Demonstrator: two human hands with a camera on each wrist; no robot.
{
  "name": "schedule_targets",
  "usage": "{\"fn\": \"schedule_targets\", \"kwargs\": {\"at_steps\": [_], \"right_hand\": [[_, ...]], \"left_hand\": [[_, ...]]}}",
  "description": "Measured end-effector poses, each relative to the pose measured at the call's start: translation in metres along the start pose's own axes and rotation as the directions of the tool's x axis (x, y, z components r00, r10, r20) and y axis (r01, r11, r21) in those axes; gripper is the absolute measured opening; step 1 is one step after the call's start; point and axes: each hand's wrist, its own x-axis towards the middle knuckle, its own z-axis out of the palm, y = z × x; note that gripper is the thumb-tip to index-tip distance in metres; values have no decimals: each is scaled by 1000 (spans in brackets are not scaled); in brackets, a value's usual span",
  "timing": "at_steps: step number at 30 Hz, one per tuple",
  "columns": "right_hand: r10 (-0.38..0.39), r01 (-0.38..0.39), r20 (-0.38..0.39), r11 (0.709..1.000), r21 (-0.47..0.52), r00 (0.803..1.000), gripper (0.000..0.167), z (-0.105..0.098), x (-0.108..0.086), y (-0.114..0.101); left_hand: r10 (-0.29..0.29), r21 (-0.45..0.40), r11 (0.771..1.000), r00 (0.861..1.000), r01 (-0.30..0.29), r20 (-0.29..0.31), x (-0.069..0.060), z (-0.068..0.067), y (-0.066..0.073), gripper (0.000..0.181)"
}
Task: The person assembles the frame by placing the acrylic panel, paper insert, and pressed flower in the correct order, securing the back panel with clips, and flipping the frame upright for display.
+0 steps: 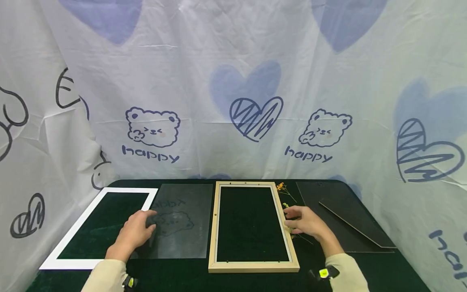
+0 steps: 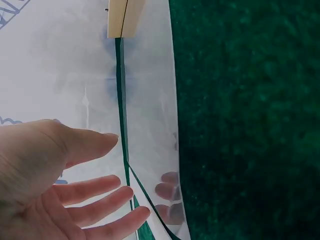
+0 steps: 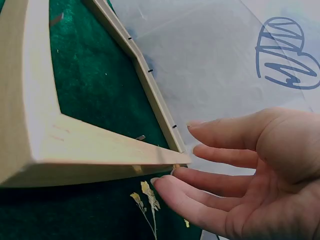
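The right hand (image 1: 308, 221), loose and empty, is just beside the pale wooden rectangle frame (image 1: 253, 267), near little yellow flowers (image 1: 280, 186). The left hand (image 1: 132, 233), also loose and empty, is at the see-through flat sheet (image 1: 182, 245), beside the white rectangle border (image 1: 71, 264).

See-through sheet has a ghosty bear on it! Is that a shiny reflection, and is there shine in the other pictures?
Head view: yes, the see-through sheet seems to mirror a bear drawing upside down; left wrist view: pale, milky reflections cover it; right wrist view: no sheet I can make out, but the wooden frame looks bright above dark green cloth.
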Motion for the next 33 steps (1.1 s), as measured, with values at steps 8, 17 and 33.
{"fn": "schedule_targets", "kwargs": {"at_steps": [8,17,33], "right_hand": [[29,-29,-7,1000,0,1000,48,5,2,4],[45,-45,-19,999,-6,999,47,7,3,4],[43,-43,1,999,3,999,60,8,4,7]], "left_hand": [[-19,-41,999,999,21,47,8,1,1,48],[-27,-35,999,999,28,29,16,-2,-2,46],[-72,-45,996,995,75,71,24,-6,-14,52]]}}
